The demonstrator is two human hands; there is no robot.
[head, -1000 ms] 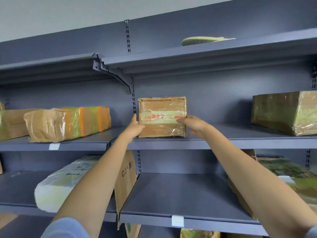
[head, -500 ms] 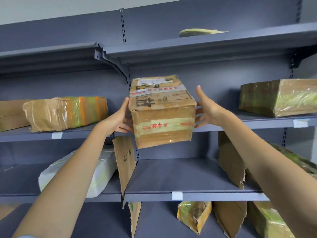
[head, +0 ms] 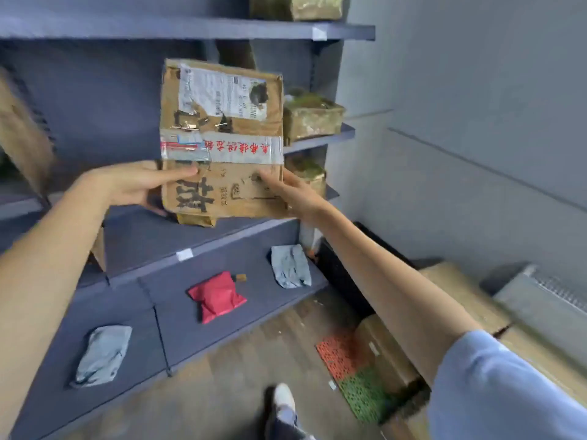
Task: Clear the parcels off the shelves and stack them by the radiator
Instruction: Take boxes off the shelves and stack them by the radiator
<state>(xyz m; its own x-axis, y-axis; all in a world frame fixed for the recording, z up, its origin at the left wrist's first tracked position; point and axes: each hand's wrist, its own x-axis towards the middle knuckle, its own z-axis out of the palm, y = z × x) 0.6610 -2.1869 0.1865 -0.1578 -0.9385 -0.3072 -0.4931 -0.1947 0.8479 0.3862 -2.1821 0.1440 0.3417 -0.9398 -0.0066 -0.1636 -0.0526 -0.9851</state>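
A taped brown cardboard parcel [head: 222, 138] with a white label and red lettering hangs in the air in front of the grey shelves [head: 190, 27]. My left hand [head: 136, 184] grips its lower left corner, thumb across the top face. My right hand [head: 292, 192] grips the lower right corner, thumb on top too. The radiator [head: 546, 300] shows at the lower right, with several stacked brown boxes [head: 460, 293] in front of it. More wrapped parcels [head: 313, 120] sit on the right ends of the shelves.
On the bottom shelf lie a red soft bag [head: 217, 296] and two grey soft bags [head: 290, 266], [head: 103, 354]. A red and green perforated mat [head: 355, 373] lies on the wooden floor. My shoe [head: 284, 400] shows below. The grey wall [head: 460, 106] is on the right.
The parcel has come off the middle shelf and away from it, held in both hands. My view has swung down and to the right, bringing the floor, stacked boxes and radiator into sight.
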